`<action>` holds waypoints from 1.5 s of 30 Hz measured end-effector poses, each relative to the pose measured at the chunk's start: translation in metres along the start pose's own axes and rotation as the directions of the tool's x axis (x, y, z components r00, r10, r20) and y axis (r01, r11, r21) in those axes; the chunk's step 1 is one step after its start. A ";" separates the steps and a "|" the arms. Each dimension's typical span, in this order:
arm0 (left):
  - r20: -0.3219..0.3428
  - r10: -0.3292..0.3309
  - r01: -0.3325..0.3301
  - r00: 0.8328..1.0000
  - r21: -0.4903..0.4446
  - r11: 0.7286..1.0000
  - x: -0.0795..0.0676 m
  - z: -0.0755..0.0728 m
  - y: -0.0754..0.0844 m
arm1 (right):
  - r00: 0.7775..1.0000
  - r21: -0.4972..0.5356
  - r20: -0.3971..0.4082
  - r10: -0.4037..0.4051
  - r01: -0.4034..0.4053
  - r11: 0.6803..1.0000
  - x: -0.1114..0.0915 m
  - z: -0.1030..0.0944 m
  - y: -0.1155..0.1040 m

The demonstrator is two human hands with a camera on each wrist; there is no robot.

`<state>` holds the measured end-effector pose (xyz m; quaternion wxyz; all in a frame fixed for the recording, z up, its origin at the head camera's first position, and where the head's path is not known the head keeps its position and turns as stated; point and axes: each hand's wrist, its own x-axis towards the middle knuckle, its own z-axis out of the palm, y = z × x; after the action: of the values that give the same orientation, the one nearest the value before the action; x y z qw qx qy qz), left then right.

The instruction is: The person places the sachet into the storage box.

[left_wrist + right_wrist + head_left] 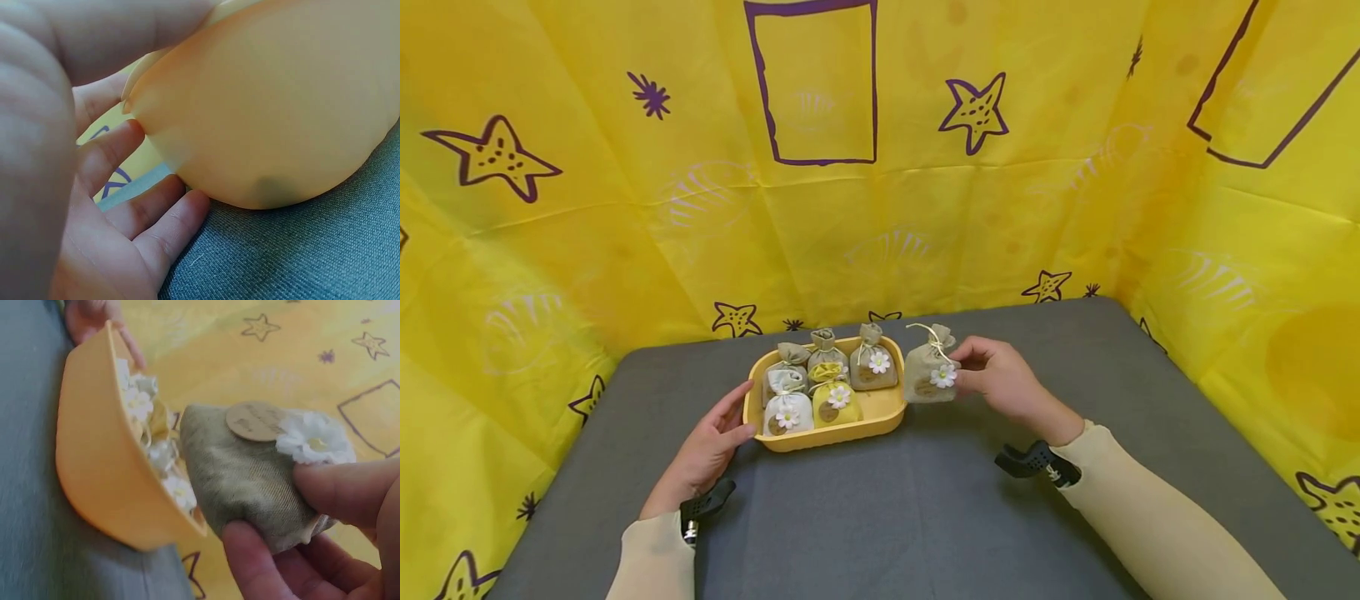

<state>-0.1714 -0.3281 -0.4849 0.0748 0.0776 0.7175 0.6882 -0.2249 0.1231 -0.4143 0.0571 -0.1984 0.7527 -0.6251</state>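
Note:
A grey-green cloth sachet (929,375) with a tied neck, a white flower and a round brown tag is pinched at its side by my right hand (1003,385). In the right wrist view, the thumb presses beside the flower and the fingers are beneath the sachet (244,481). It is held just beyond the right end of a yellow plastic basket (831,435). My left hand (707,446) grips the basket's left end, thumb at the front and fingers round the side; the left wrist view shows its fingertips against the basket wall (269,119).
Inside the basket stand several sachets: a white one (788,414) and a yellow one (837,406) in front, grey-green ones (874,371) behind. The basket is on a grey cloth-covered table (865,517). A yellow patterned curtain (910,200) rises behind and at both sides.

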 end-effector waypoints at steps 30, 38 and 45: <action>0.000 0.003 -0.003 1.000 0.006 1.000 -0.001 0.002 0.001 | 1.000 -0.212 -0.001 0.008 -0.008 0.977 0.037 0.059 0.009; 0.000 -0.005 0.005 1.000 0.017 1.000 -0.001 0.001 0.002 | 1.000 -0.293 0.001 -0.013 0.013 0.956 0.043 0.058 0.017; 0.005 -0.003 0.003 1.000 0.018 1.000 -0.001 -0.002 0.000 | 0.999 -0.288 0.040 -0.019 0.030 0.957 0.048 0.063 0.021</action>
<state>-0.1703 -0.3299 -0.4853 0.0769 0.0788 0.7237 0.6813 -0.2523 0.0505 -0.4400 0.0336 -0.2251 0.8321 -0.5057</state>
